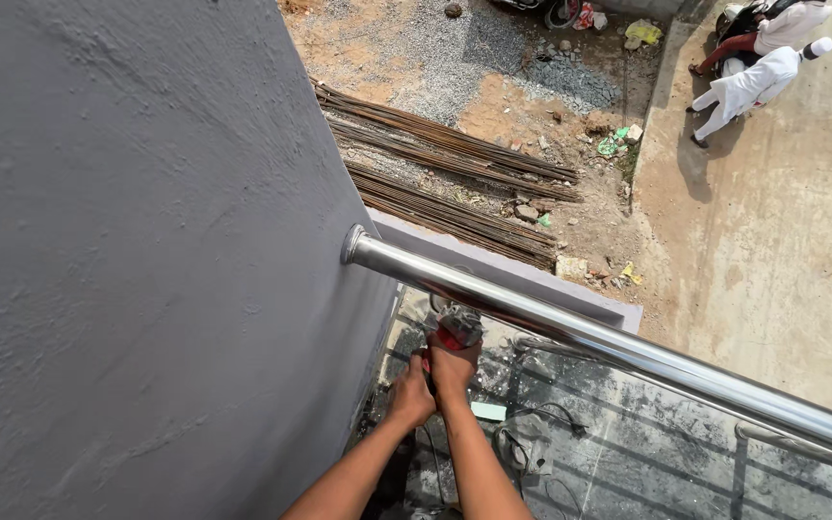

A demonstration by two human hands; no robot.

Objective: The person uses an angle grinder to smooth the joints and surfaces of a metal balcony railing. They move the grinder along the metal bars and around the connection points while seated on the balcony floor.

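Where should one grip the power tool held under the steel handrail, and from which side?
Grip the red body from below, behind the grey head, as both hands, left hand and right hand, do: the head points up at the handrail.

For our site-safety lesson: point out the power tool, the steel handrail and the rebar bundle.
power tool [456, 327]: head view, on its grey head.
steel handrail [570, 332]: head view, mid-tube.
rebar bundle [455, 144]: head view, middle of the rods.

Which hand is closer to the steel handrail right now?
Right. The right hand grips the red power tool just beneath the steel handrail; the left hand holds on lower, farther from it.
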